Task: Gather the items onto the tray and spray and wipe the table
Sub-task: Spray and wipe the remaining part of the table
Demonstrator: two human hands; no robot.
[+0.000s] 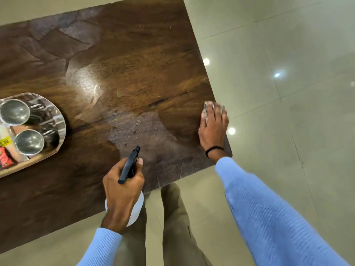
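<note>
**Cloth at the table's right edge, sprayer in the other hand**

The cloth (208, 108) is lying on the wooden table (134, 60), right at its right-hand edge, and the right hand (213, 127) is pressing down on it with fingers spread flat and fairly straight, not curled around it. Only a pale, crumpled bit of cloth is showing past the fingertips. A black band (214, 149) is sitting on that wrist, above a light blue sleeve (269, 217).

The left hand (123, 191) is gripping the spray bottle (129, 165) over the table's near edge, fingers wrapped around its neck, the black nozzle pointing out across the tabletop and the white body showing beneath the palm. Just ahead of the nozzle, the wood is showing a dull, damp-looking patch with scattered droplets.

Well to the left, the tray (63, 129) is resting on the table, carrying two steel cups (29, 142), a red packet (4, 160) and a pale item with a yellow label, partly cut off by the frame. Glossy floor tiles (288, 54) are reflecting ceiling lights.
</note>
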